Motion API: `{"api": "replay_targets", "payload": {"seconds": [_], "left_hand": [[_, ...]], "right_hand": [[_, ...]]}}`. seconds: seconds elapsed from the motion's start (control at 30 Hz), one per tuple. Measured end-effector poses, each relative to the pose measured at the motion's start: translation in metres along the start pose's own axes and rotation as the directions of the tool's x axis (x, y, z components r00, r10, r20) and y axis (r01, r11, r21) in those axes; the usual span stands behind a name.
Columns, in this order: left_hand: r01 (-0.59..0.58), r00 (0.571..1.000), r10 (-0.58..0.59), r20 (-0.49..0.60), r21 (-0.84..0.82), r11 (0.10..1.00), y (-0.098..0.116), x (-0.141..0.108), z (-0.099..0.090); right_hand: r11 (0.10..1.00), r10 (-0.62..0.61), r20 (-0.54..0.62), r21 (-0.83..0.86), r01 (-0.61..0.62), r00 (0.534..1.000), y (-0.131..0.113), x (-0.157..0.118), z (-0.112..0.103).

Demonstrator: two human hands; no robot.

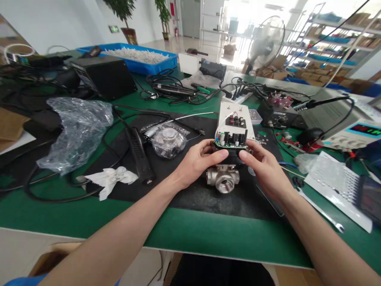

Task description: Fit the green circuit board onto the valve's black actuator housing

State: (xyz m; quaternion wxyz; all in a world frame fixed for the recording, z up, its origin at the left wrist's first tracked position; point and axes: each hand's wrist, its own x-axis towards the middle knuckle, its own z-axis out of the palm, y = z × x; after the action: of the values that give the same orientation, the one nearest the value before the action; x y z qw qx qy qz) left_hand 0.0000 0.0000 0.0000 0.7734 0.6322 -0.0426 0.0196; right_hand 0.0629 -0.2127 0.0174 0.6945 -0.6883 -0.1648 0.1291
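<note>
1. Closest in: both of the person's forearms come up from the bottom edge and meet over a black mat (190,194) on the green tabletop (208,238). The left hand (196,163) and right hand (263,169) sit on either side of the same unit, fingers curled in and pressed against its dark housing, thumbs up near the top rim. So both are clamped on it, not spread.

2. The unit itself is a black actuator body with an open circuit board (231,140) on top (capacitors and a small wire loop showing), sitting right on a steel valve body (222,179) whose threaded ports face the camera. It's dead center on the mat, between the two hands.

3. Risk, as a guess: fingertips are right at the board's edge, so a slip could bend a capacitor or snag that thin wire. The valve looks heavy, so if the housing isn't fastened, tipping could pull the two apart.

4. Just behind, a white cover plate (236,117) lies flat, touching or nearly touching the board's far edge. Loose small screws (262,138) are scattered to its right; a nudge from the right hand could send them rolling.

5. Left of the hands: a bagged round part (169,140), a black handheld tool (139,157) with its cord, a crumpled tissue (110,179) and a big clear plastic bag (76,131).

6. Right side: a wrench (320,211) and a soldering station (278,116).

7. Far back: a blue bin (133,57) of white pieces and a fan (264,41).
</note>
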Motion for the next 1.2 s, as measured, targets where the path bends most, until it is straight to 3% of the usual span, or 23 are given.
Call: {"api": "replay_targets", "payload": {"seconds": [0.17,0.43,0.5,0.57,0.67,0.77,0.83,1.07,1.2], "left_hand": [[-0.058,0.997,0.059,0.056,-0.020,0.998,0.001,-0.001,0.001],[-0.066,0.992,0.069,0.104,-0.025,0.997,0.002,-0.005,0.000],[-0.066,0.991,0.068,0.118,-0.024,0.998,0.002,-0.007,0.000],[-0.065,0.990,0.068,0.125,-0.025,0.998,0.001,-0.008,0.000],[-0.065,0.991,0.066,0.116,-0.012,0.998,-0.001,-0.010,0.001],[-0.067,0.992,0.065,0.109,0.009,0.998,-0.001,-0.010,0.002],[-0.070,0.992,0.068,0.107,0.013,0.997,0.000,-0.011,0.003],[-0.067,0.993,0.060,0.103,0.066,0.996,0.006,-0.016,0.008],[-0.119,0.991,0.105,0.082,0.191,0.974,0.007,-0.024,0.010]], "right_hand": [[0.998,-0.067,0.127,0.011,0.067,0.990,-0.002,-0.006,-0.006],[0.986,-0.134,0.137,-0.082,0.146,0.981,0.002,-0.007,-0.014],[0.977,-0.139,0.159,-0.140,0.161,0.978,0.000,-0.012,-0.016],[0.944,-0.193,0.109,-0.251,0.214,0.975,-0.001,-0.019,-0.018],[0.811,-0.420,-0.027,-0.461,0.361,0.907,-0.002,-0.032,-0.018],[0.653,-0.597,0.019,-0.569,0.500,0.802,-0.001,-0.039,-0.016],[0.613,-0.625,0.067,-0.575,0.542,0.778,0.000,-0.040,-0.014],[0.638,-0.631,0.085,-0.509,0.579,0.771,0.003,-0.042,-0.018],[0.668,-0.609,0.094,-0.474,0.573,0.788,0.006,-0.049,-0.025]]}}
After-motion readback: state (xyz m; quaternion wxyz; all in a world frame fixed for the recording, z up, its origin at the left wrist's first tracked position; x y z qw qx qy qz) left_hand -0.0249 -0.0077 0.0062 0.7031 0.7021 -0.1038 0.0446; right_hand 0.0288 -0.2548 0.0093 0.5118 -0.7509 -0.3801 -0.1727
